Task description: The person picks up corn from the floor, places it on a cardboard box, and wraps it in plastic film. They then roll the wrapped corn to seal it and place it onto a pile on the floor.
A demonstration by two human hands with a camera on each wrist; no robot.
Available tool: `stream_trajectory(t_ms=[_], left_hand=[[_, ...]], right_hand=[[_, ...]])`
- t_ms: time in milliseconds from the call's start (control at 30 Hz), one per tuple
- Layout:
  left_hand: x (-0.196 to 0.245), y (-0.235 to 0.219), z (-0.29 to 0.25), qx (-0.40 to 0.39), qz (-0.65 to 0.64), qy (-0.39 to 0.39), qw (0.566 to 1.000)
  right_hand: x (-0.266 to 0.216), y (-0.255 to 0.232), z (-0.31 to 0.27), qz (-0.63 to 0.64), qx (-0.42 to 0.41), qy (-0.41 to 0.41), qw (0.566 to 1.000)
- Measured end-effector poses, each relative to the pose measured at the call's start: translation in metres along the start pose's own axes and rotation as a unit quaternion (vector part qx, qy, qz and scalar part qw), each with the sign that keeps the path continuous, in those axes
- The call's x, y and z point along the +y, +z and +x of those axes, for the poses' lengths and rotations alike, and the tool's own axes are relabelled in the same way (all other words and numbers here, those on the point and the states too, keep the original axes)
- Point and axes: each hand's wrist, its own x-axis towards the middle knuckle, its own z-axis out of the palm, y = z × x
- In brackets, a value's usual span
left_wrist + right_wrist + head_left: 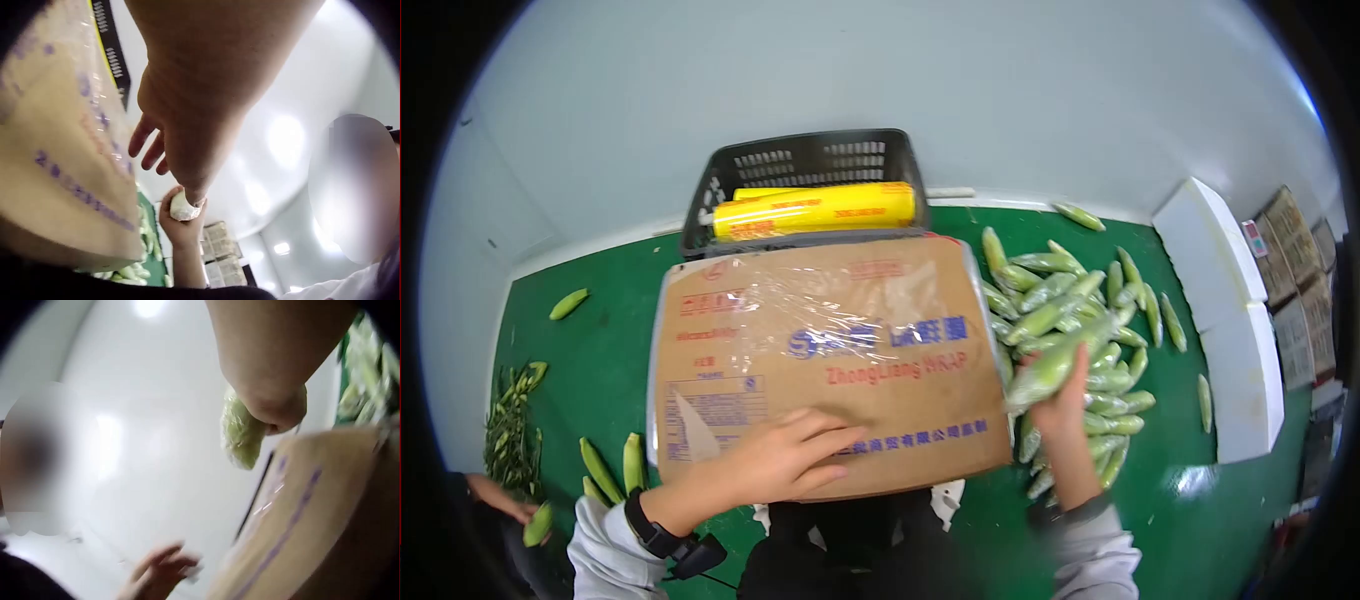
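My right hand [1062,398] grips an ear of corn [1048,368] in its green husk, wrapped in clear film, just right of a cardboard box [880,410]. In the right wrist view the wrapped corn [240,434] sticks out beyond my curled fingers. My left hand [795,458] is over the near part of the box top, fingers loosely spread and holding nothing. Clear film stretches over the box's printed top. Right of the box lies a pile of wrapped corn ears [1050,290], partly hidden behind my right hand.
A black crate [820,150] behind the box holds yellow rolls [830,210]. Unwrapped corn ears [600,470] lie at left on the green surface [600,370]. Another person's hand [518,510] holds a corn ear at lower left. White foam panels [1215,270] stand at right.
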Motion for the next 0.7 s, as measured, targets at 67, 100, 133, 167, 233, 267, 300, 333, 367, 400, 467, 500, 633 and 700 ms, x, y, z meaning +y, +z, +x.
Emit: stream_trajectory(t_ms=[67, 100, 133, 167, 233, 267, 300, 333, 367, 400, 467, 500, 633, 700], left_hand=[[-0.026, 0.014, -0.035, 0.047, 0.077, -0.026, 0.996], [-0.033, 0.013, -0.042, 0.08, 0.108, -0.058, 0.989], [-0.037, 0.014, -0.052, 0.109, 0.134, -0.092, 0.981], [-0.04, 0.014, -0.06, 0.137, 0.16, -0.127, 0.969], [-0.05, 0.009, -0.058, 0.208, 0.15, -0.213, 0.943], [-0.06, 0.01, -0.053, 0.243, 0.148, -0.244, 0.927], [-0.069, 0.01, -0.048, 0.275, 0.144, -0.272, 0.911], [-0.075, 0.004, -0.041, 0.265, 0.15, -0.279, 0.911], [-0.09, 0.001, -0.038, 0.262, 0.156, -0.265, 0.915], [-0.108, 0.003, -0.034, 0.261, 0.161, -0.249, 0.919], [-0.132, -0.003, -0.029, 0.281, 0.138, -0.195, 0.929], [-0.139, -0.008, -0.029, 0.301, 0.109, -0.16, 0.934], [-0.103, -0.03, -0.08, 0.347, -0.099, -0.272, 0.892], [-0.079, -0.02, -0.124, 0.327, 0.058, -0.248, 0.91]], right_hand=[[-0.019, -0.088, 0.085, 0.034, 0.046, -0.015, 0.998], [-0.034, -0.117, 0.109, 0.018, 0.05, 0.012, 0.999], [-0.045, -0.145, 0.138, 0.008, 0.064, -0.04, 0.997], [-0.055, -0.166, 0.16, 0.017, 0.018, -0.098, 0.995], [-0.052, -0.074, 0.102, -0.2, 0.055, -0.201, 0.957], [-0.034, -0.016, 0.058, -0.313, -0.014, -0.259, 0.914], [-0.02, 0.004, 0.043, -0.445, -0.14, -0.28, 0.839], [-0.007, 0.021, 0.027, -0.559, -0.26, -0.289, 0.732], [0.004, 0.06, -0.003, -0.676, -0.325, -0.396, 0.531], [0.02, 0.074, -0.008, -0.735, -0.325, -0.437, 0.405], [0.042, 0.08, 0.018, -0.698, -0.352, -0.436, 0.445], [0.049, 0.085, 0.029, -0.679, -0.367, -0.437, 0.463], [0.04, 0.086, 0.006, -0.641, -0.307, -0.25, 0.657], [0.019, 0.082, -0.042, -0.589, -0.332, -0.177, 0.715]])
